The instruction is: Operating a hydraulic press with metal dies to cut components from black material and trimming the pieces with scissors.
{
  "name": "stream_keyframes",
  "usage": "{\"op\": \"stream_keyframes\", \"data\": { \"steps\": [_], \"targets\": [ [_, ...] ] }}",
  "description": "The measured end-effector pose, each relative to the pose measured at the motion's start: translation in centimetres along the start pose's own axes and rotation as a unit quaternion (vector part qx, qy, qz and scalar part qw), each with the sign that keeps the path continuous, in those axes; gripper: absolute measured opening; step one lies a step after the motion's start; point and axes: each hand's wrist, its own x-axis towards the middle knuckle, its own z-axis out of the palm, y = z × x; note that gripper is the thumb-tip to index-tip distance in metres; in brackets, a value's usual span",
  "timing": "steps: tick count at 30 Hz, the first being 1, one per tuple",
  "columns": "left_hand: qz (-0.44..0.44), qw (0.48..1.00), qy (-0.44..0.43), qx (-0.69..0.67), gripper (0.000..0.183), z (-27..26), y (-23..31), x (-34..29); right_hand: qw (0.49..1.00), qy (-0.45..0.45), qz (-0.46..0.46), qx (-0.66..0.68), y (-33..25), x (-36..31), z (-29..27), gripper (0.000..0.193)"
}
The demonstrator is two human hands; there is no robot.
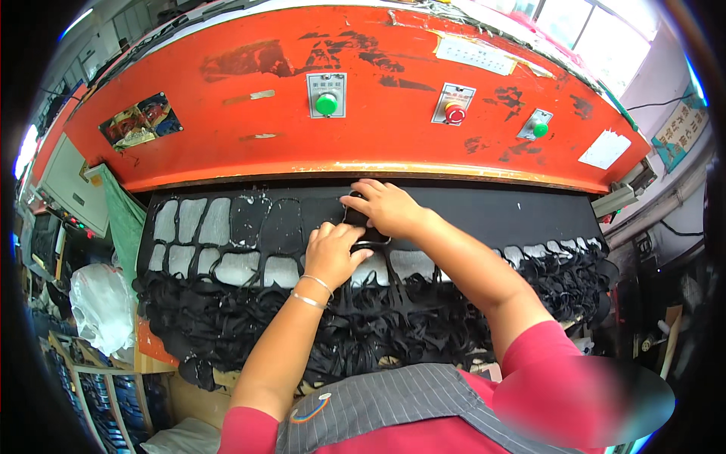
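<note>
We've got the R hand (389,210) & L hand (330,253) close together over a small dark rimmed form (373,236), poss. a cutting die, tho' we can't be sure. It's on the black sheet (469,212), b/w the two sets of fingers: just right of the L fingertips, & under/just nearer us than the R fingers, which reach left over its far end. Long axis looks approx. near-to-far, we'd judge, w/ a shiny curved edge at the near end. Neither hand's clearly nearer; both seem to touch it. R fingers are part-curled w/ a gap to the thumb, L fingers slightly bent & loosely spread; whether either has a firm hold or is just steadying it, we can't tell. Placement vs. the black cut outlines (283,223) immed. left of the fingers is, we reckon, the key relation; pale grey openings (412,264) lie nearer us, w/ tangled black strips (363,318) beyond those, toward our body. Hard to make out: most of the form's outline (hidden by hands), the R thumb's exact contact, & any gap below the red machine (393,144), ahead of the fingers.
</note>
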Motion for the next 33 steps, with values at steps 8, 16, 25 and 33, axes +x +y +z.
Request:
{"op": "stream_keyframes", "data": {
  "steps": [8, 16, 25, 33],
  "targets": [
    [0.031, 0.999, -0.007, -0.008, 0.017, 3.2, -3.6, 1.3, 0.935, -0.243, -0.075, 0.245, 6.8, 6.4, 2.6, 0.054],
    [0.012, 0.997, 0.051, -0.064, 0.013, 2.5, -2.4, 3.6, 0.981, -0.127, -0.108, 0.096, 5.5, 6.5, 2.4, 0.02],
    [-0.039, 0.998, -0.042, -0.021, 0.055, 3.5, -2.4, 0.3, 0.937, -0.075, 0.335, 0.07, 7.2, -2.2, -0.5, 0.025],
    [-0.037, 0.999, -0.025, 0.025, 0.045, 4.3, -2.2, -0.3, 0.937, 0.053, 0.288, 0.192, 3.7, -10.2, 2.6, 0.094]
  ]
}}
